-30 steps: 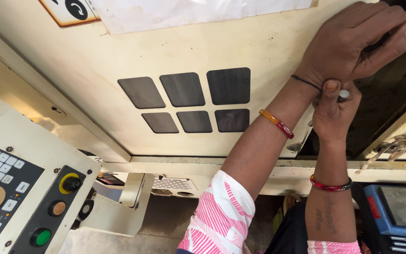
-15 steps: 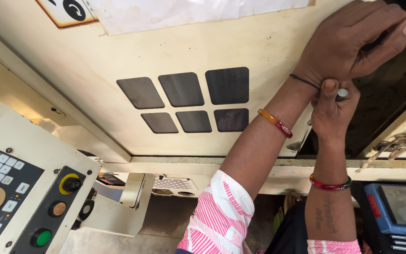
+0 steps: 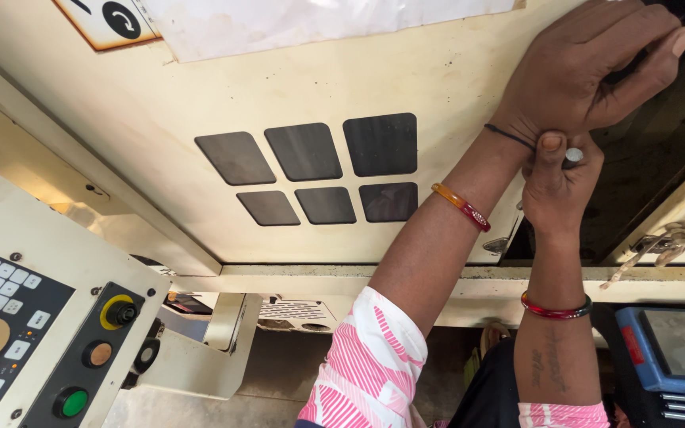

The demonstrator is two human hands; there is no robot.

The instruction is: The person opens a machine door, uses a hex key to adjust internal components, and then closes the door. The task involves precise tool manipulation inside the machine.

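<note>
My left hand [image 3: 588,67] reaches up across the cream machine panel [image 3: 295,87], its fingers curled over the panel's right edge by the dark opening [image 3: 660,150]. What lies under the fingers is hidden. Just below it my right hand [image 3: 556,186] is closed around a small silver metal rod [image 3: 573,155], the thumb touching my left wrist. An orange bangle [image 3: 461,206] sits on my left forearm and a red bangle [image 3: 555,307] on the right one. Both sleeves are pink and white.
Six dark square windows [image 3: 319,170] are set in the panel. A control box [image 3: 33,333] at lower left carries a keypad, a yellow-ringed knob [image 3: 120,312] and a green button [image 3: 73,402]. A blue device [image 3: 675,349] sits at lower right, and a latch [image 3: 663,238] hangs near the opening.
</note>
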